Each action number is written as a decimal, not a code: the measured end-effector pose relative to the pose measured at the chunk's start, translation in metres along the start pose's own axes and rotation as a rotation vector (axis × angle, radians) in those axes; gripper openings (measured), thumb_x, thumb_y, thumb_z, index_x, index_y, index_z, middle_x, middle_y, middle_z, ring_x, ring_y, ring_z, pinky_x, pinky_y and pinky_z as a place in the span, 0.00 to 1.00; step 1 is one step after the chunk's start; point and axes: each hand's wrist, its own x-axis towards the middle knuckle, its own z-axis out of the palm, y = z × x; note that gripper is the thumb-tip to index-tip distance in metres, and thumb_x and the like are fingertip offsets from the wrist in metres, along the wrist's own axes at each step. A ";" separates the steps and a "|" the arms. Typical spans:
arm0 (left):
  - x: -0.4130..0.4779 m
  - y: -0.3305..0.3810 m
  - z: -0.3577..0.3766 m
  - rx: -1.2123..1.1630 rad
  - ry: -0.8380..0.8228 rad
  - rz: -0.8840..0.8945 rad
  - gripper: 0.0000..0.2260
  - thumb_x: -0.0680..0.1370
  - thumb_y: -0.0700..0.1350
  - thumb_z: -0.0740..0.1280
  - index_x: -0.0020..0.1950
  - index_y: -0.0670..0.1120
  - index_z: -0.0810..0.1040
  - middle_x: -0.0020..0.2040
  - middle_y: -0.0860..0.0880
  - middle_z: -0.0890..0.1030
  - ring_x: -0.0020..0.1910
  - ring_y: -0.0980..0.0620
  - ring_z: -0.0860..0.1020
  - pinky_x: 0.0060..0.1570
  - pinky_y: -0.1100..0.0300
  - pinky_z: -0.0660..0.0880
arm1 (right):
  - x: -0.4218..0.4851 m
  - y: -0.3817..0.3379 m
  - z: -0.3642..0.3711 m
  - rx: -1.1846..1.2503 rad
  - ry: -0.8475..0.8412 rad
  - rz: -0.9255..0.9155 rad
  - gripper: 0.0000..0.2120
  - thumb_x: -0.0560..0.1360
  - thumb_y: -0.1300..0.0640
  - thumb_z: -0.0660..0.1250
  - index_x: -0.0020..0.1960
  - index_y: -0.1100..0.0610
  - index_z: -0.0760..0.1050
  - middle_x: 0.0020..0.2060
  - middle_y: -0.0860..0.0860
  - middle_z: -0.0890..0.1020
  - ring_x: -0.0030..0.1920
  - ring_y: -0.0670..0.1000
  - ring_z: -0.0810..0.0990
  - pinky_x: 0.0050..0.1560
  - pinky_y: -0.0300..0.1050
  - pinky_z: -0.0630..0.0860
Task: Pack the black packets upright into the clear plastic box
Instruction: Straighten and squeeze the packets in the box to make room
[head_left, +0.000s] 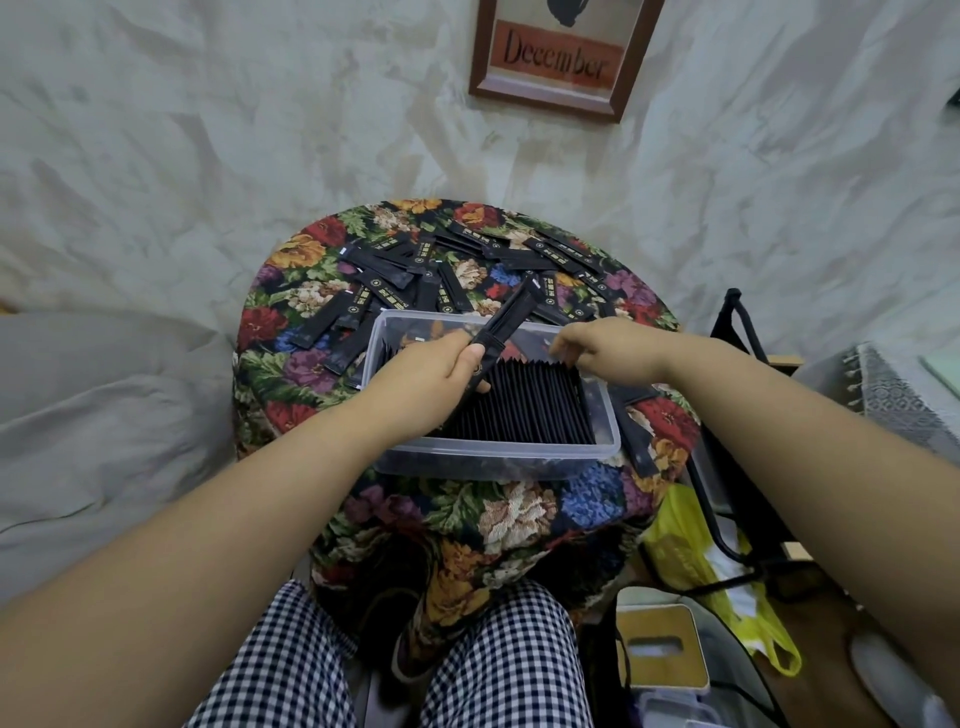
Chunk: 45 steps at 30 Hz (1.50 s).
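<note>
A clear plastic box sits on a small round table under a floral cloth. A dense row of black packets stands upright inside it. My left hand grips a small bunch of long black packets over the box's far left part; they slant up and away. My right hand reaches into the far end of the box, fingers curled down onto the tops of the standing packets. Several loose black packets lie scattered on the cloth behind the box.
One black packet lies along the box's right side. A grey cushion is at the left. At the right stand a black metal frame, a yellow plastic bag and a container with a wooden lid. My checked trousers are below.
</note>
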 end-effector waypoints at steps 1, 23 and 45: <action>0.000 0.000 -0.001 0.000 -0.001 -0.003 0.18 0.83 0.50 0.49 0.65 0.42 0.68 0.55 0.41 0.81 0.57 0.41 0.74 0.55 0.49 0.70 | -0.001 0.001 0.001 0.024 0.009 -0.002 0.18 0.79 0.66 0.53 0.67 0.56 0.69 0.62 0.53 0.76 0.56 0.49 0.73 0.55 0.41 0.68; -0.001 0.007 -0.006 -0.023 -0.043 -0.011 0.17 0.84 0.50 0.49 0.65 0.42 0.68 0.51 0.49 0.83 0.36 0.55 0.73 0.36 0.59 0.67 | -0.014 0.007 0.005 0.221 0.093 -0.016 0.14 0.80 0.63 0.58 0.63 0.55 0.75 0.49 0.45 0.77 0.42 0.38 0.75 0.39 0.36 0.76; -0.013 0.055 0.001 -0.453 0.087 0.048 0.09 0.81 0.48 0.61 0.55 0.46 0.75 0.37 0.47 0.84 0.31 0.53 0.80 0.36 0.55 0.80 | -0.078 -0.054 0.010 1.306 0.430 -0.069 0.04 0.74 0.64 0.67 0.48 0.58 0.77 0.34 0.50 0.80 0.30 0.46 0.77 0.30 0.37 0.77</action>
